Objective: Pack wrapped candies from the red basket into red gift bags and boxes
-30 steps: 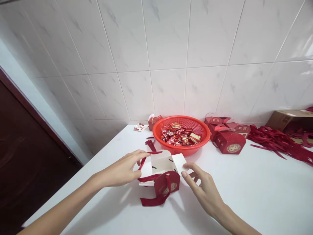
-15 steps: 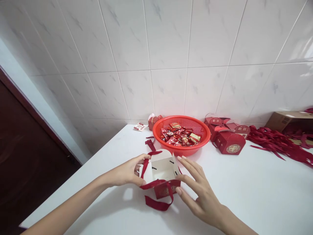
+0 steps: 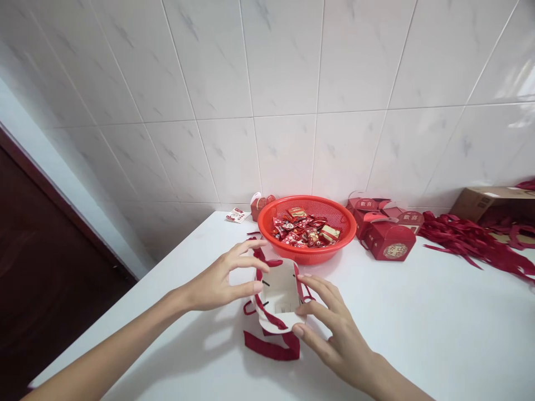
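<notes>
A red paper gift box (image 3: 281, 289) with a white inside stands on the table in front of me, its top flaps spread apart. Dark slots show in its side flaps. A dark red ribbon (image 3: 271, 346) loops round the box, and one end lies on the table before it. My left hand (image 3: 228, 278) hovers at the left rim, fingers spread, with nothing in it. At the right front corner, my right hand (image 3: 338, 328) has its thumb outside the front flap and a finger on the flap's inner side. Its other fingers rest along the right flap.
A red plastic basket (image 3: 311, 257) of wrapped candies (image 3: 307, 227) stands just behind the box. Several closed red boxes (image 3: 390, 240) sit to its right, beside a heap of ribbons (image 3: 463, 239) and a cardboard box (image 3: 480, 203). A tiled wall (image 3: 284, 156) bounds the back.
My left hand has let go of the ribbon and left flap and risen slightly. The front flap now leans outward toward me, showing its white side. My right hand has shifted a little onto it.
</notes>
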A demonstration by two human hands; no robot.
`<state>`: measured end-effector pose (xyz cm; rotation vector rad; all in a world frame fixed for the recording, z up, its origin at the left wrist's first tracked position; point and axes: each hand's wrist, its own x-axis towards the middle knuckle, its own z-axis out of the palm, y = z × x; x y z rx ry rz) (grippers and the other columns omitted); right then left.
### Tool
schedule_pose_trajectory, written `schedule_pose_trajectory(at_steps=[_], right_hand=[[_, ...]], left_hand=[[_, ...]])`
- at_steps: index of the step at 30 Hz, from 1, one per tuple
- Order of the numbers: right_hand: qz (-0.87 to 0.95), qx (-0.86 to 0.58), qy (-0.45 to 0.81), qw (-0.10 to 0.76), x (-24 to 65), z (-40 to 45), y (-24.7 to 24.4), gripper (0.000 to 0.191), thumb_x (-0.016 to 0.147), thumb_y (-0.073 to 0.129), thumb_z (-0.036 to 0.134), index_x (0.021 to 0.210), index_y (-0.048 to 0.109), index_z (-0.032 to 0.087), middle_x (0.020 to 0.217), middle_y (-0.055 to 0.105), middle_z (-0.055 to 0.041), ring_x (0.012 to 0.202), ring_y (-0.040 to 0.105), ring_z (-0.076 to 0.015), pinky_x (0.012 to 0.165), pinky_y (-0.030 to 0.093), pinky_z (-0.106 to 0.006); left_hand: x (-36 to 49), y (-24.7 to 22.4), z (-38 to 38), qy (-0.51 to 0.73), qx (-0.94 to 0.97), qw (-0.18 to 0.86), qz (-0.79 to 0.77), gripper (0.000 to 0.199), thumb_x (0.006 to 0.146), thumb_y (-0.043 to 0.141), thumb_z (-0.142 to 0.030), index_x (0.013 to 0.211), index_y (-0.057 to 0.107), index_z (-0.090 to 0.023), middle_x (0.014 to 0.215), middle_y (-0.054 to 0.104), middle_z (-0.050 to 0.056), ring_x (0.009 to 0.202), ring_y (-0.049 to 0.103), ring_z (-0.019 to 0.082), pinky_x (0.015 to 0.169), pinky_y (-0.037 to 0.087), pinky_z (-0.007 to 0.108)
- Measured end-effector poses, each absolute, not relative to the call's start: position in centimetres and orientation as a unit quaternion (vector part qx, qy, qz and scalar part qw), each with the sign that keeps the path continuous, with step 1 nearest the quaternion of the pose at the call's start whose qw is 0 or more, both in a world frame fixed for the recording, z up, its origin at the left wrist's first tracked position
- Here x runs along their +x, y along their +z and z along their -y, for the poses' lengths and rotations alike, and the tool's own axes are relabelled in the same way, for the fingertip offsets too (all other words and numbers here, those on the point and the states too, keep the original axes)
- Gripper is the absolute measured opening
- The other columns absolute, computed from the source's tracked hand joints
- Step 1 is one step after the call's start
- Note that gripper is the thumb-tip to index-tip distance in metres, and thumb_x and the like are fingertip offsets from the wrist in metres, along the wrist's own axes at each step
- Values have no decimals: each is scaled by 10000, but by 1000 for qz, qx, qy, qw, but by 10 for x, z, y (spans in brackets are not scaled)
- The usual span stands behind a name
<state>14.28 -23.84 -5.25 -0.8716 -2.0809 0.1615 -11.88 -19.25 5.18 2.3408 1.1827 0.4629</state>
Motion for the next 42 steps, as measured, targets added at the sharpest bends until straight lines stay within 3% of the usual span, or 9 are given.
schedule_pose_trajectory(at_steps=[5, 8, 15, 19, 26, 31, 34, 37, 42], right_hand=[[836, -347, 56, 422, 143, 240, -52, 156, 957, 579, 370, 976, 635, 226, 1406, 526, -131, 1296, 486, -294, 989, 499, -451], [835, -352, 51, 420, 143, 240, -53, 152, 945, 593, 369, 962, 624, 221, 1402, 528, -138, 1285, 494, -303, 984, 501, -460], [839, -354, 54, 409, 144, 240, -52, 144, 935, 599, 354, 986, 603, 220, 1405, 516, -148, 1282, 492, -308, 967, 512, -463], [842, -353, 55, 404, 144, 241, -52, 149, 932, 600, 358, 987, 599, 219, 1406, 520, -149, 1295, 483, -313, 969, 512, -463], [846, -342, 68, 403, 144, 240, -54, 146, 930, 605, 351, 983, 587, 216, 1430, 497, -144, 1323, 459, -302, 998, 501, -444], [849, -330, 58, 409, 144, 242, -57, 141, 928, 602, 345, 979, 588, 214, 1451, 482, -144, 1324, 458, -303, 1003, 499, -444], [852, -326, 49, 406, 143, 244, -56, 148, 927, 602, 347, 992, 589, 215, 1451, 483, -146, 1322, 460, -304, 1001, 501, -452], [855, -324, 42, 402, 142, 245, -54, 160, 925, 606, 357, 997, 592, 215, 1448, 487, -148, 1324, 458, -307, 1004, 500, -455], [853, -327, 30, 405, 142, 246, -53, 162, 924, 605, 353, 999, 595, 210, 1429, 505, -155, 1304, 479, -310, 990, 508, -450]], left_hand=[[-106, 55, 204, 59, 912, 150, -378, 209, 889, 608, -275, 1024, 763, -313, 1616, 298, -12, 1507, 133, 344, 1201, 137, 584], [-102, 53, 203, 55, 922, 129, -361, 221, 930, 554, -278, 867, 765, -258, 1588, 360, 0, 1493, 194, 336, 1211, 133, 569], [-116, 57, 184, 119, 876, 108, -455, 362, 981, 402, -380, 847, 690, -207, 1485, 486, 77, 1396, 371, 311, 1158, 286, 511], [-126, 56, 166, 167, 825, 204, -500, 328, 914, 479, -463, 841, 672, -208, 1399, 566, 74, 1284, 499, 300, 1095, 376, 443], [-98, 51, 133, 237, 751, 397, -472, 375, 870, 490, -482, 853, 653, -144, 960, 700, 90, 927, 627, 217, 851, 476, 324], [-66, 45, 123, 126, 728, 438, -512, 387, 812, 583, -508, 849, 686, -136, 705, 612, 24, 586, 479, 121, 483, 285, 224], [-58, 44, 120, 95, 740, 449, -492, 312, 711, 684, -419, 855, 741, -148, 603, 537, -21, 528, 384, 94, 464, 241, 217], [-59, 44, 117, 110, 729, 467, -489, 284, 610, 718, -311, 847, 760, -160, 641, 601, -10, 562, 452, 104, 513, 331, 223], [-72, 44, 120, 126, 747, 445, -478, 231, 609, 678, -292, 780, 735, -147, 660, 623, 5, 558, 448, 102, 506, 333, 222]])
